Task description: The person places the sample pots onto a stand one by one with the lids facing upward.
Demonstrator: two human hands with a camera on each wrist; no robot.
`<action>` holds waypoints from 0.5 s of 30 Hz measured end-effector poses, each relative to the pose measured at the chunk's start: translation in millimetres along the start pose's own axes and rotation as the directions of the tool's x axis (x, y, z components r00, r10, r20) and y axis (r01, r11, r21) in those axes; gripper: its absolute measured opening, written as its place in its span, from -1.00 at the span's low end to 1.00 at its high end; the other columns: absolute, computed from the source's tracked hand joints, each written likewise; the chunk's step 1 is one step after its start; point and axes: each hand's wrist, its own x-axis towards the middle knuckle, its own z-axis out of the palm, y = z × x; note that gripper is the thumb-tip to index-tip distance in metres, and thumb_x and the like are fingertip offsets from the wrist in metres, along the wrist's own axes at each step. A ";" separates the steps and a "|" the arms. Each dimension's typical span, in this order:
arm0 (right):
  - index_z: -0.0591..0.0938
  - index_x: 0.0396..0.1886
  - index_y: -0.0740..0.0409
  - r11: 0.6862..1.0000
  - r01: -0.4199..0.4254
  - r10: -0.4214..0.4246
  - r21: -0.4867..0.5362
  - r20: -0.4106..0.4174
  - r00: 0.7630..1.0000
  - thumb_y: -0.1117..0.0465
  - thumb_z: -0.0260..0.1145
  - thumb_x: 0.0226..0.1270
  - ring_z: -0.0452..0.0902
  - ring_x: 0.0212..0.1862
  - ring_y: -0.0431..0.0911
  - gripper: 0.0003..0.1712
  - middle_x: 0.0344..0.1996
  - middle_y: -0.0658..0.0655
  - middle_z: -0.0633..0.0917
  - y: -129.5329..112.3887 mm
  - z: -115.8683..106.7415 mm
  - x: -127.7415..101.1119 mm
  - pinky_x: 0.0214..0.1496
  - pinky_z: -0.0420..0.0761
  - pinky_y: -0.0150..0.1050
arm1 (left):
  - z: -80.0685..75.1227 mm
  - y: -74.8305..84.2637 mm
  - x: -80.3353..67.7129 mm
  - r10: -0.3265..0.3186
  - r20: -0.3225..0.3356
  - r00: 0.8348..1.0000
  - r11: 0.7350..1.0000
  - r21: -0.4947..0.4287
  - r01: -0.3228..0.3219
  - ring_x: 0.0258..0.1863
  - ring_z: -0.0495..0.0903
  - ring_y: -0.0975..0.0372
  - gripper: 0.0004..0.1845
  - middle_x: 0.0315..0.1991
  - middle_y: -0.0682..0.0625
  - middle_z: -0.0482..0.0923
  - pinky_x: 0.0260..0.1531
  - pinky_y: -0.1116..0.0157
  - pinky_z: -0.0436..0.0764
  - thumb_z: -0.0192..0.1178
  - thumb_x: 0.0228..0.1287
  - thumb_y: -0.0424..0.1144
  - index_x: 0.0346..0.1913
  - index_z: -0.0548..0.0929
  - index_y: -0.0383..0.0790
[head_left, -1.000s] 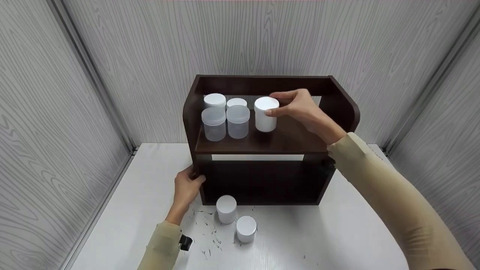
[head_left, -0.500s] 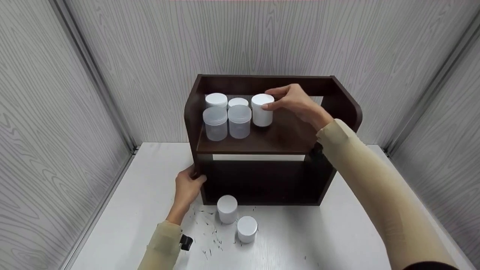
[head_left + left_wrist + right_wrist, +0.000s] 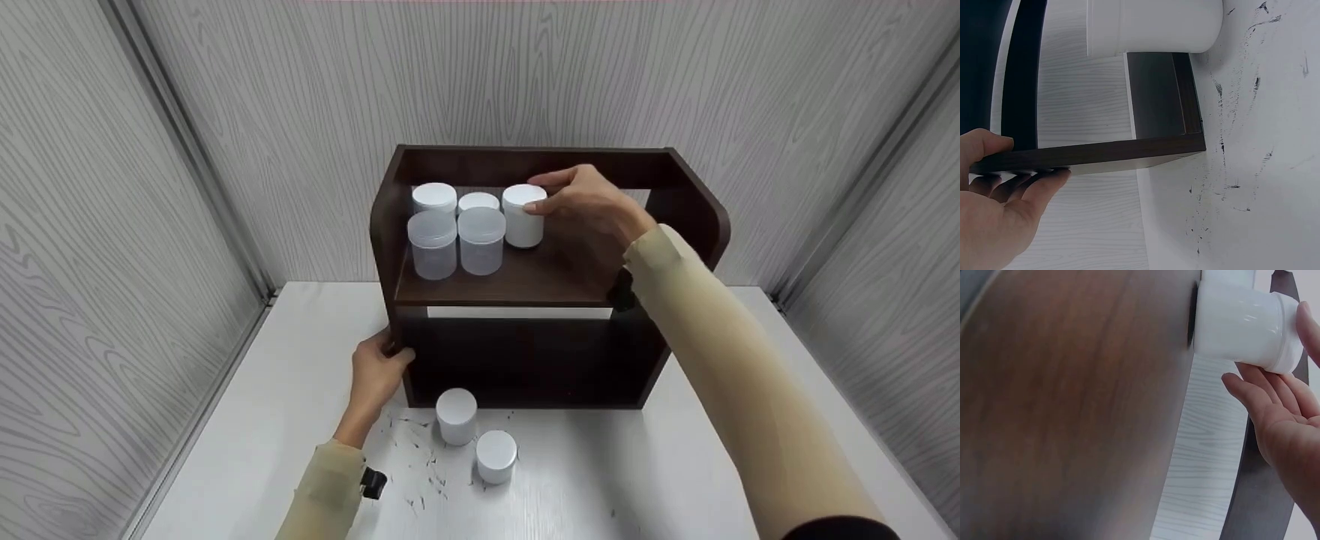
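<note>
Nearest on the white table point(image 3: 645, 465): two white lidded jars not yet shelved, one point(image 3: 496, 456) nearer and to the right, the other point(image 3: 456, 416) just in front of the dark wooden shelf unit point(image 3: 525, 360). Small dark specks are scattered on the tabletop around them.

Left hand point(image 3: 377, 375): grips the lower left front edge of the shelf unit, thumb on one face and fingers curled round the other, as the left wrist view shows; it appears to steady the unit.

Upper shelf board point(image 3: 555, 277): two translucent jars point(image 3: 457, 241) stand side by side in the front row at the left. Behind them are two white-lidded jars point(image 3: 454, 199). The white jar in hand point(image 3: 523, 216) stands upright on the board in the far row, just right of those. Right hand point(image 3: 589, 204): thumb and fingers pinch it near the lid; grip not yet released.

Judgement: five jars are up and two remain on the table, so the work looks well past halfway.

Room: grey wood-grain panels point(image 3: 150, 150) enclose the table on the left, right and far sides, with metal strips at the corners.
</note>
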 end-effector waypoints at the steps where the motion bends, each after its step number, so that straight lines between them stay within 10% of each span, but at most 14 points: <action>1: 0.62 0.38 0.27 1.000 -0.008 0.008 0.007 0.004 1.000 0.34 0.64 0.19 0.63 0.06 -0.10 -0.27 0.30 0.19 0.64 0.3 -0.6 0.5 0.33 0.57 -0.08 | -0.1 0.5 -0.4 0.002 0.004 1.000 1.000 -0.001 -0.002 0.21 0.64 -0.14 -0.39 0.24 -0.41 0.60 0.11 0.02 0.68 0.23 0.32 -0.42 0.41 0.46 -0.57; 15: 0.65 0.35 0.24 1.000 -0.016 0.016 -0.012 0.020 1.000 0.37 0.61 0.21 0.55 -0.20 -0.21 -0.32 0.12 0.12 0.72 0.5 -3.8 2.8 -0.23 0.58 -0.42 | -1.2 2.2 0.5 -0.009 -0.002 1.000 1.000 0.014 0.009 0.19 0.65 -0.10 -0.37 0.24 -0.38 0.61 0.09 0.05 0.68 0.24 0.29 -0.40 0.42 0.47 -0.53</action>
